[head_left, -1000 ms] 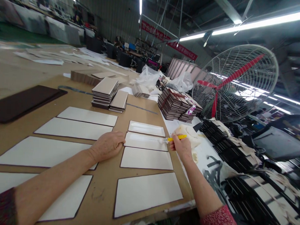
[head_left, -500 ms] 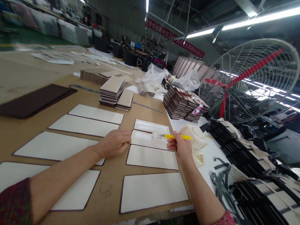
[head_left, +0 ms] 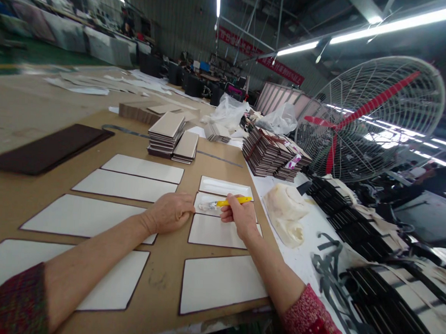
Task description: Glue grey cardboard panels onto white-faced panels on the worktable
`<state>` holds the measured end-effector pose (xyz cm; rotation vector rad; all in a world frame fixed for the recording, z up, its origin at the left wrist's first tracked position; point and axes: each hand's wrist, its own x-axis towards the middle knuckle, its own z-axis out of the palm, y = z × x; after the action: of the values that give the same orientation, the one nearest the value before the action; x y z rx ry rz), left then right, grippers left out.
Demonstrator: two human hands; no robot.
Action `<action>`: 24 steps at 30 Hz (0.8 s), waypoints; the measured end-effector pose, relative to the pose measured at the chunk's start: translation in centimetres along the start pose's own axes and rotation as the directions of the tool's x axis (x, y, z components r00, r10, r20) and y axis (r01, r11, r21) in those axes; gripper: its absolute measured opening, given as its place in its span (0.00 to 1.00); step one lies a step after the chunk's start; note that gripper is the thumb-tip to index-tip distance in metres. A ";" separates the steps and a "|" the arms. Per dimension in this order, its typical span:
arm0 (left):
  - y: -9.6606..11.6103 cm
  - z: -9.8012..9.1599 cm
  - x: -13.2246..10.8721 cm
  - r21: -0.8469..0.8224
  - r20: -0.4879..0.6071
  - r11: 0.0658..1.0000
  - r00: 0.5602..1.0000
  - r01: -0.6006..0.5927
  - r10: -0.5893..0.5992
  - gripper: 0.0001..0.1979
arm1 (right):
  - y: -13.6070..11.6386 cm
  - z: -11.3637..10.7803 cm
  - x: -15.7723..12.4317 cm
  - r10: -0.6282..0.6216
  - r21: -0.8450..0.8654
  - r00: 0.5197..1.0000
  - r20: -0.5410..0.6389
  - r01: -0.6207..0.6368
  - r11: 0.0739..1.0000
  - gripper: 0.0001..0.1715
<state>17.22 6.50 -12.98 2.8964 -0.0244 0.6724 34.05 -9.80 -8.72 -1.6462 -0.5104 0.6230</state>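
Observation:
My right hand grips a yellow-handled brush, its bristles resting on a small white panel in the right column of panels. My left hand lies curled, fingers closed, on the brown cardboard sheet at that panel's left edge. Several white rectangular panels with dark borders lie flat in rows on the cardboard, among them one just beyond the brush and one under my right wrist.
Stacks of finished boards stand behind the panels, and a larger dark stack to the right. A lump of whitish glue lies on white paper. A big floor fan stands right. A dark board lies left.
My right hand has moved left with the brush, from the glue lump onto the small white panel. My left hand has stayed put.

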 end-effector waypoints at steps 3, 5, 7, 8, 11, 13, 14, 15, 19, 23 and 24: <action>0.0 0.1 0.0 -0.009 0.003 1.000 1.000 0.005 -0.005 0.14 | 0.0 -1.1 0.2 -0.013 -0.052 1.000 -0.016 0.013 0.999 0.14; 0.0 0.1 0.0 -0.018 0.005 1.000 1.000 0.009 -0.009 0.14 | -0.1 -2.4 0.2 -0.022 -0.084 0.999 -0.036 0.019 0.996 0.14; 0.0 0.1 0.0 -0.028 0.005 1.000 1.000 0.012 -0.012 0.14 | -0.1 -3.9 0.2 -0.027 -0.108 0.997 -0.066 0.020 0.994 0.14; 0.1 0.1 0.0 -0.032 0.004 0.999 1.000 0.014 -0.014 0.14 | 0.0 -4.8 0.2 -0.030 -0.119 0.996 -0.084 0.020 0.993 0.14; 0.1 0.2 0.0 -0.041 0.000 0.999 1.000 0.018 -0.018 0.14 | 0.2 -7.2 0.1 -0.040 -0.145 0.989 -0.142 0.019 0.989 0.15; 0.1 0.2 0.0 -0.044 -0.001 0.999 1.000 0.020 -0.020 0.14 | 0.3 -8.7 0.0 -0.049 -0.163 0.982 -0.185 0.018 0.986 0.15; 0.0 0.3 0.0 -0.046 -0.001 0.999 1.000 0.019 -0.019 0.14 | 0.4 -9.4 -0.1 -0.054 -0.172 0.977 -0.205 0.018 0.985 0.15; 0.0 0.3 0.0 -0.048 -0.001 0.999 1.000 0.018 -0.018 0.14 | 0.4 -10.1 -0.2 -0.059 -0.179 0.973 -0.221 0.019 0.984 0.15; -0.1 0.4 0.1 -0.054 -0.003 0.998 1.000 0.012 -0.013 0.14 | 0.5 -12.0 -0.5 -0.081 -0.200 0.959 -0.272 0.026 0.979 0.14; -0.1 0.4 -0.1 -0.045 0.001 0.999 1.000 0.022 -0.022 0.13 | 0.3 -13.0 -0.8 -0.114 -0.203 0.941 -0.317 0.050 0.978 0.13; -0.1 0.5 -0.1 -0.040 0.004 0.999 1.000 0.025 -0.025 0.14 | 0.2 -13.1 -1.0 -0.125 -0.199 0.937 -0.327 0.061 0.978 0.12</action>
<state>17.30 6.48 -13.48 2.8546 -0.0016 0.6552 41.84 -20.28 -7.32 -1.8484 -0.3995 0.2159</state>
